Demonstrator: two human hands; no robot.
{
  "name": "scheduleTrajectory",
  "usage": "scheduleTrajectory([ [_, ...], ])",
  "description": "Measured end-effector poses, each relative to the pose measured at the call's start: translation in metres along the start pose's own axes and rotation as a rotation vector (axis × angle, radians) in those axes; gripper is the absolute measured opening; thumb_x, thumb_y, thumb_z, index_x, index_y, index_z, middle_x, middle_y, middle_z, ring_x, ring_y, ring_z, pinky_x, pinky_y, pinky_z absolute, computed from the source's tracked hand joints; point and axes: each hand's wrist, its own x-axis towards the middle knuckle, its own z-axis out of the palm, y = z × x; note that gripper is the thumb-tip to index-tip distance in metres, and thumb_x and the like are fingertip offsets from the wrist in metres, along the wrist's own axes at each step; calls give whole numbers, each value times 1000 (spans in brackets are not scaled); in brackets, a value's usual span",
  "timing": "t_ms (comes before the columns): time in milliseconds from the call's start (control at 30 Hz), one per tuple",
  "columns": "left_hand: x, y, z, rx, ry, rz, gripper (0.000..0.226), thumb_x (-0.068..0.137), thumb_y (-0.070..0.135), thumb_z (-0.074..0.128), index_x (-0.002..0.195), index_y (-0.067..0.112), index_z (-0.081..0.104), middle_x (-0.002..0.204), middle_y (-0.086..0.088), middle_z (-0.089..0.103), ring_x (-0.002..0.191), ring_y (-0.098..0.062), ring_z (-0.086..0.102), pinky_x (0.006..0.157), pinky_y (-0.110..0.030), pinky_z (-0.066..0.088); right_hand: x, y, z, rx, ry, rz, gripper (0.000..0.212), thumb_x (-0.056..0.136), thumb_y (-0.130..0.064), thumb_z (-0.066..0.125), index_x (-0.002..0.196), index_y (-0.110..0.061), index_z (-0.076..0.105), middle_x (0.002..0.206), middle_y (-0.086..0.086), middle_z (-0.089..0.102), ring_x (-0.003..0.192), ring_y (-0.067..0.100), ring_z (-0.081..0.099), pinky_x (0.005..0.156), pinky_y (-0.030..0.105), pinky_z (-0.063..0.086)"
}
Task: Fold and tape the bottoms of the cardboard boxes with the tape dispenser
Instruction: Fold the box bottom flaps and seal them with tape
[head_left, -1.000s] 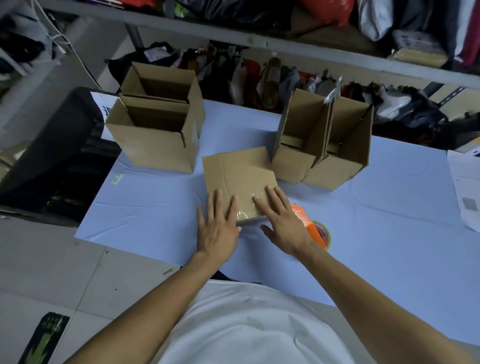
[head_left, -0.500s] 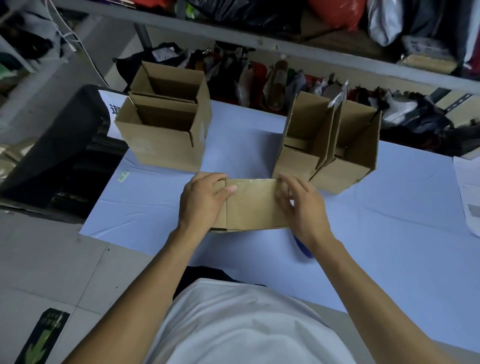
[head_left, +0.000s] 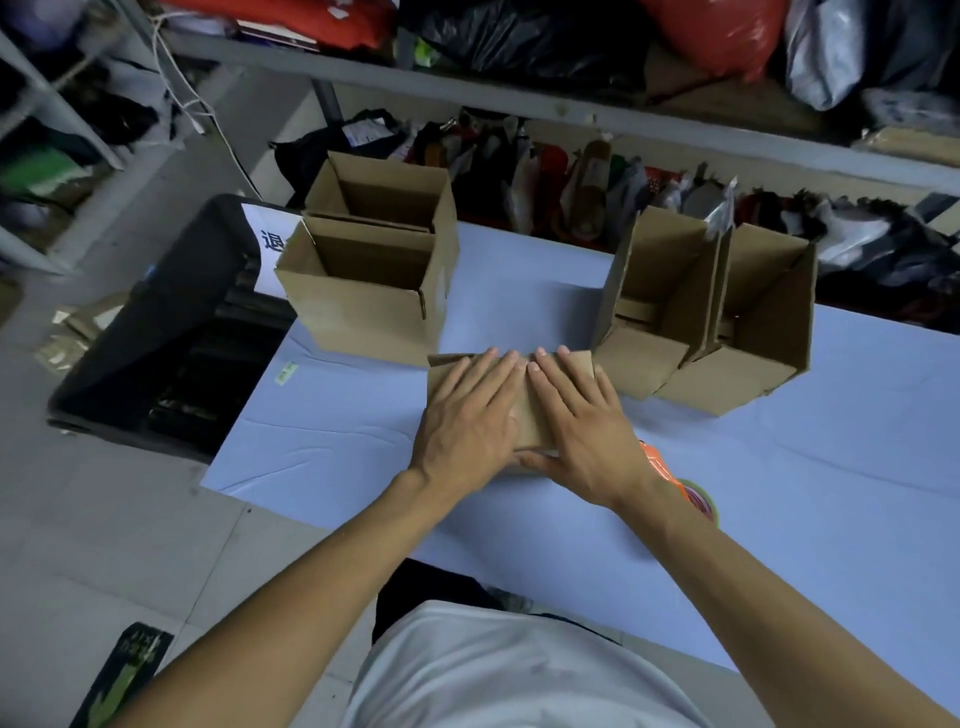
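Your left hand (head_left: 467, 421) lies flat, fingers straight and together, pressing down on top of the small cardboard box (head_left: 524, 415). Nothing is gripped; the palm and fingers just bear on the cardboard. Your right hand (head_left: 582, 426) does the same, fingers straight and slightly spread, with the thumb reaching along the box's near edge. The fingertips of both hands meet near the box's far edge, almost touching each other at the middle.

The box sits on the pale blue table (head_left: 779, 467) directly in front of you, near the front edge. Most of its top is hidden under your hands, so I can't tell whether the flaps are taped.

The tape dispenser (head_left: 680, 480), orange, lies on the table just beside your right wrist, partly hidden by the forearm.

Further out: two open boxes (head_left: 363, 291) stand upright at the far left of the table, one behind the other and touching. Two more open boxes (head_left: 711, 322) stand far right, side by side and touching, tilted, the nearer one close to the box under your hands.

Off the table's left edge there is a black bin (head_left: 156, 332). Behind the table, a shelf (head_left: 519, 104) holds bags and clutter.
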Motion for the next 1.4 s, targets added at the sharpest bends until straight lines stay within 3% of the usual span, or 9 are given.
scheduleTrajectory([
  [167, 4, 0, 9, -33, 173, 31, 39, 74, 0, 67, 113, -3, 70, 120, -16, 68, 115, -29, 65, 94, -42, 54, 4, -2, 0, 36, -63, 84, 105, 84, -79, 35, 152, 1, 28, 163, 13, 15, 152, 28, 7, 119, 55, 21],
  [300, -1, 6, 15, -10, 172, -6, 30, 80, 5, 74, 110, -1, 71, 115, -16, 70, 109, -29, 67, 88, -40, 57, 4, -2, 0, 41, 3, 68, 93, 83, -76, 44, 128, 5, 52, 159, 20, 25, 149, 35, 18, 115, 56, 29],
  [500, 1, 9, 8, 109, -19, -98, 47, 97, 37, 42, 131, 8, 58, 128, -8, 61, 112, -23, 60, 83, -35, 51, 6, 1, -2, 16, -26, 15, 94, 87, -78, 33, 152, -10, 33, 162, 4, 24, 150, 33, 15, 116, 51, 29],
  [700, 0, 16, 9, 99, -65, -241, 53, 88, 33, 64, 135, 10, 55, 134, -6, 59, 118, -26, 58, 90, -40, 50, 6, -1, -2, -7, 43, 10, 87, 83, -70, 52, 136, -1, 52, 148, 14, 45, 143, 39, 31, 110, 51, 37],
  [867, 2, -3, -3, -34, -65, -29, 48, 85, 16, 67, 132, 14, 60, 142, -3, 54, 128, -27, 50, 101, -43, 44, 8, 1, -9, -91, -72, 47, 99, 75, -61, 64, 154, -13, 27, 159, 12, 25, 146, 35, 20, 101, 50, 44],
  [967, 3, -22, -21, -122, -165, 50, 48, 88, 26, 65, 135, 20, 58, 149, -3, 45, 137, -29, 39, 111, -44, 30, 10, 0, -13, -79, -100, 75, 102, 73, -63, 64, 154, -17, 22, 159, 9, 19, 146, 33, 12, 104, 50, 41],
  [1067, -9, -28, -31, -281, -154, -172, 73, 85, 47, 68, 148, 25, 39, 160, -3, 23, 147, -28, 14, 116, -41, 14, 3, 6, -19, 103, -10, 187, 100, 67, -67, 72, 147, -21, 35, 143, 6, 32, 132, 28, 27, 102, 46, 40],
  [1200, -34, -22, -29, -624, -209, -545, 104, 78, 58, 70, 152, 45, -1, 163, 7, -9, 149, -17, -8, 116, -49, 16, -30, 15, -19, 539, 177, 548, 90, 60, -73, 74, 138, -38, 45, 127, -7, 40, 113, 10, 41, 91, 29, 42],
  [1400, -52, -7, 4, -954, -320, -689, 110, 84, 34, 75, 153, 40, -10, 158, 14, 19, 140, -8, 31, 115, -38, 32, -70, 25, 9, 1136, 55, 904, 41, 74, -75, 61, 99, -44, 70, 99, -19, 70, 95, 10, 65, 87, 38, 53],
])
